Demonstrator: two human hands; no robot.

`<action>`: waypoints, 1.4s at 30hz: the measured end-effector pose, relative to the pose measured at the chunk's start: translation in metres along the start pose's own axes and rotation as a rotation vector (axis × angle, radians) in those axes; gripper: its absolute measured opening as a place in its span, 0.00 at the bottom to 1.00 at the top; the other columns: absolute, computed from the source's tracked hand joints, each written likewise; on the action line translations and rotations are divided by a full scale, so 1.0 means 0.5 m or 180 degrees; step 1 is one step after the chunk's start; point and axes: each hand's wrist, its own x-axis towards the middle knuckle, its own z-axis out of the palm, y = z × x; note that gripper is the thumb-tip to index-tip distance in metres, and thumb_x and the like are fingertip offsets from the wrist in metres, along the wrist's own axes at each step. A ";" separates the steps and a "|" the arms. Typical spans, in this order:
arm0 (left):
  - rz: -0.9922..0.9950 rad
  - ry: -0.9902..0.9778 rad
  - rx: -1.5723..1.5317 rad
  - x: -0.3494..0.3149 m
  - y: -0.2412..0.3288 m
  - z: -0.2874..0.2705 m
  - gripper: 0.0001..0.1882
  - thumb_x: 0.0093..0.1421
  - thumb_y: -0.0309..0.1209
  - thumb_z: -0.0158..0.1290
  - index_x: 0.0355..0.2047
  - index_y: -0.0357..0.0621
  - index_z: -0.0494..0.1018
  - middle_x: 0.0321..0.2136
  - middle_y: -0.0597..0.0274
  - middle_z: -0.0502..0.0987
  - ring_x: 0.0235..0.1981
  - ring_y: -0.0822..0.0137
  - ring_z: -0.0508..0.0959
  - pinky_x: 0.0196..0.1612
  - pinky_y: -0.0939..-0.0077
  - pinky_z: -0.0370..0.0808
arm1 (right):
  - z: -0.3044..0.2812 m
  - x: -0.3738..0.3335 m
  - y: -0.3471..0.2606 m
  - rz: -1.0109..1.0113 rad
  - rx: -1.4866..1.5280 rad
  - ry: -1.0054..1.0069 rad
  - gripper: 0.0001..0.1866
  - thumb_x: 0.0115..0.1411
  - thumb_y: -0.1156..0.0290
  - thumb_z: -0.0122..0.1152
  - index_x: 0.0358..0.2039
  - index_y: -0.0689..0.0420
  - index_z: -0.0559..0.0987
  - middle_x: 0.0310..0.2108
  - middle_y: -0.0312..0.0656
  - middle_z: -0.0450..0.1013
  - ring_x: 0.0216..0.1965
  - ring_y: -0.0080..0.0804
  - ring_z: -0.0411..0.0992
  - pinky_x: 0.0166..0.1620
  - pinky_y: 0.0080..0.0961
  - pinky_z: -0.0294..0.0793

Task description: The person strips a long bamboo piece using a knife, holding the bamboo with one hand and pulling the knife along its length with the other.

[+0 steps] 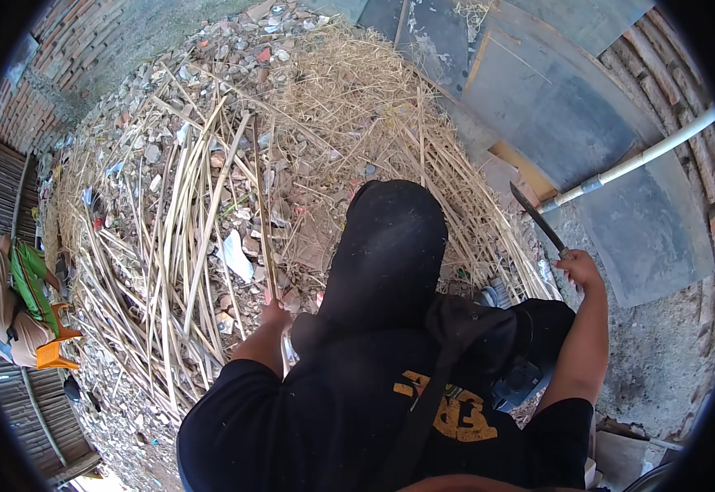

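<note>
So from my feed, the right hand point(580, 269) is up and out to the side, fist closed around the handle of a machete point(537, 220). The handle itself is pretty much swallowed by the fist; I only get the dark blade, which sticks up and away from the hand, tip pointing at the grey metal sheet point(554, 107). A white pipe point(636, 160) runs diagonally just past the blade tip, and I can't tell whether the two touch or only overlap in the view.

The left hand point(275, 316) is closed around a thin cane stalk point(261, 205) that rises straight up from it. Only the top of that hand shows, since the sleeve and the black shirt cover the rest, so the fingers are hard to make out. Something pale or shiny hangs just below the hand, but I can't tell what it is.

Beyond the left hand lies the pile of pale split stalks point(169, 238) on rubble, with dry straw point(374, 107) further out. A bent knee in black trousers point(390, 246) sits between the two hands and blocks a good chunk of the heap. Way off to the left-hand side, a green-and-orange bundle point(29, 303) sits near the frame edge, badly warped by the lens.
</note>
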 end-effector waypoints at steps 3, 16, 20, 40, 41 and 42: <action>0.0059 0.0405 -0.0142 -0.015 -0.001 -0.017 0.30 0.57 0.47 0.60 0.57 0.52 0.69 0.53 0.35 0.69 0.52 0.38 0.75 0.56 0.51 0.73 | -0.009 -0.004 0.002 -0.0061 -0.0049 0.0005 0.17 0.48 0.62 0.75 0.26 0.59 0.77 0.18 0.37 0.71 0.16 0.25 0.67 0.21 0.29 0.64; 0.0377 0.0515 0.0495 0.091 -0.119 -0.028 0.27 0.54 0.46 0.62 0.50 0.44 0.75 0.46 0.43 0.78 0.50 0.50 0.79 0.50 0.58 0.76 | -0.041 0.009 0.089 -0.0325 0.0410 0.0109 0.16 0.49 0.63 0.72 0.35 0.57 0.79 0.21 0.35 0.71 0.19 0.23 0.66 0.22 0.27 0.63; 0.0533 0.0054 0.0373 0.069 -0.080 -0.035 0.27 0.54 0.45 0.62 0.50 0.44 0.75 0.45 0.43 0.79 0.49 0.51 0.79 0.50 0.59 0.76 | -0.028 0.036 0.143 -0.0136 0.0366 -0.0215 0.19 0.48 0.64 0.72 0.38 0.60 0.79 0.24 0.39 0.73 0.22 0.26 0.69 0.23 0.28 0.68; 0.0543 -0.0494 0.0141 -0.047 0.012 -0.170 0.23 0.55 0.40 0.60 0.49 0.42 0.76 0.41 0.47 0.80 0.45 0.54 0.80 0.47 0.61 0.76 | 0.471 0.169 0.639 -0.0768 -0.0069 0.0854 0.16 0.60 0.55 0.56 0.39 0.52 0.81 0.42 0.48 0.75 0.46 0.50 0.74 0.51 0.44 0.73; 0.0532 -0.0490 0.0126 -0.058 0.011 -0.175 0.23 0.55 0.40 0.60 0.48 0.42 0.76 0.41 0.48 0.80 0.44 0.55 0.80 0.46 0.61 0.76 | 0.476 0.174 0.645 -0.0742 -0.0072 0.0849 0.16 0.61 0.54 0.56 0.40 0.52 0.82 0.43 0.48 0.75 0.48 0.51 0.74 0.52 0.45 0.73; 0.0517 -0.0489 0.0104 -0.068 0.009 -0.181 0.23 0.55 0.40 0.60 0.48 0.42 0.76 0.41 0.48 0.80 0.44 0.55 0.80 0.46 0.61 0.76 | 0.477 0.183 0.650 -0.0757 -0.0061 0.0858 0.17 0.62 0.53 0.55 0.41 0.51 0.82 0.45 0.48 0.75 0.49 0.51 0.74 0.53 0.45 0.73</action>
